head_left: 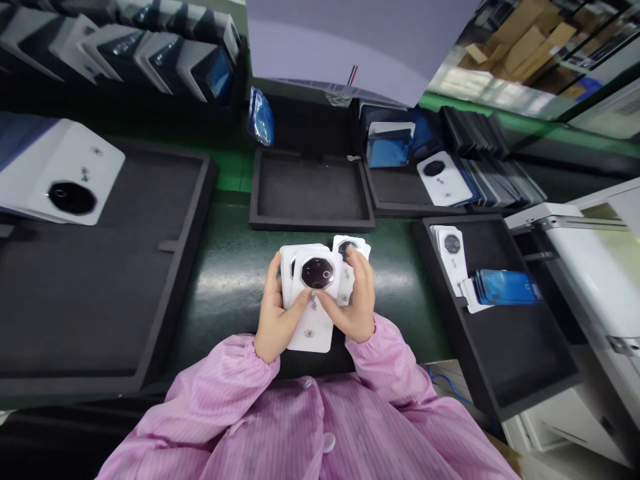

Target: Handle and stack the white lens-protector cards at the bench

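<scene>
White phone back covers [313, 323], each with a dark octagonal camera window, are fanned in a small stack in front of my chest. My left hand [280, 310] is closed on the stack's left edge, its thumb lying across the front below the camera window. From the right, my right hand [355, 300] grips the same stack, and its thumb tip meets the left one. Behind my right fingers more white covers [347, 243] show, partly hidden; whether that hand holds them too I cannot tell.
Black foam trays [310, 223] line the green bench [230, 253]. The right tray [530, 367] carries white covers [453, 257] and blue-filmed panels [507, 287]. At left, a large tray [193, 220] has stacked white covers [85, 180]. A pale panel [350, 40] overhangs the back.
</scene>
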A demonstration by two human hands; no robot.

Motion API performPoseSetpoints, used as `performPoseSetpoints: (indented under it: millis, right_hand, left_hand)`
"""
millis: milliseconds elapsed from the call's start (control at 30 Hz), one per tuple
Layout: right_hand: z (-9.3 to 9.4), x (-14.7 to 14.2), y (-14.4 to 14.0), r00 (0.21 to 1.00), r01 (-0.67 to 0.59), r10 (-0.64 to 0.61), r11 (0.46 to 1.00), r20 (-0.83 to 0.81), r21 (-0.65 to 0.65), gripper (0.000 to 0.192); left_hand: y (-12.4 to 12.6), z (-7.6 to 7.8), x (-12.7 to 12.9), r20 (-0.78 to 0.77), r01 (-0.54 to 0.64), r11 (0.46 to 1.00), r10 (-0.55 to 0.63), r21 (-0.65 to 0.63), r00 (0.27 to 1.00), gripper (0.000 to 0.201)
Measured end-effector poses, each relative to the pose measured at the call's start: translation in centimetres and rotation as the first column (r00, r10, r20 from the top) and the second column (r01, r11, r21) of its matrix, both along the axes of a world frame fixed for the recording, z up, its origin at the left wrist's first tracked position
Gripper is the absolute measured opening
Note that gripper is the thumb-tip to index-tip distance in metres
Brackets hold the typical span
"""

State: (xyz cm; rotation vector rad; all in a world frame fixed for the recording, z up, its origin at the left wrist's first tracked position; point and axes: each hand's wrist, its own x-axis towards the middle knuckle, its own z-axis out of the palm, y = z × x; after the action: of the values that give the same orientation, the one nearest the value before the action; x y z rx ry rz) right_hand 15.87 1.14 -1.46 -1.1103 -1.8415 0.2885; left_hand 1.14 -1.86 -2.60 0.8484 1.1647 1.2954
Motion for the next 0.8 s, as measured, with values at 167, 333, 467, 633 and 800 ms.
performPoseSetpoints:
  millis: [167,333,467,633,800]
  right_hand:
    - [-0.1,0.6,1.1,0.982,-0.059,0.002,0.953,-0.187,-0.297,0.050]
    - [0.2,4.5,3.0,0.831,-0.036,-0.180,0.926,-0.526,-0.375,0.026]
    - [-0.4,8.3,5.2,0.690,0.078,-0.360,0.899,-0.628,-0.430,0.026]
    - [-2.4,7.5,7.3,0.892,0.173,-0.352,0.844,-0.282,-0.507,0.032]
    - [0.1,3.2,5.3,0.934,0.340,-0.346,0.937,-0.088,-0.085,0.027]
  left_hand:
    - [-0.3,-0.1,0.3,0.017,0.050,0.998,-0.050,-0.025,0.999,0.081]
    - [-0.2,-0.2,0.3,0.031,0.007,0.999,-0.006,-0.031,1.000,0.078]
    - [-0.1,-0.1,0.2,0.052,-0.015,0.999,0.017,-0.037,0.998,0.078]
    - [0.0,-0.1,0.1,0.090,-0.010,1.000,0.012,-0.026,0.996,0.072]
    - [-0.1,-0.3,0.2,0.033,-0.011,1.000,0.011,0.022,0.999,0.070]
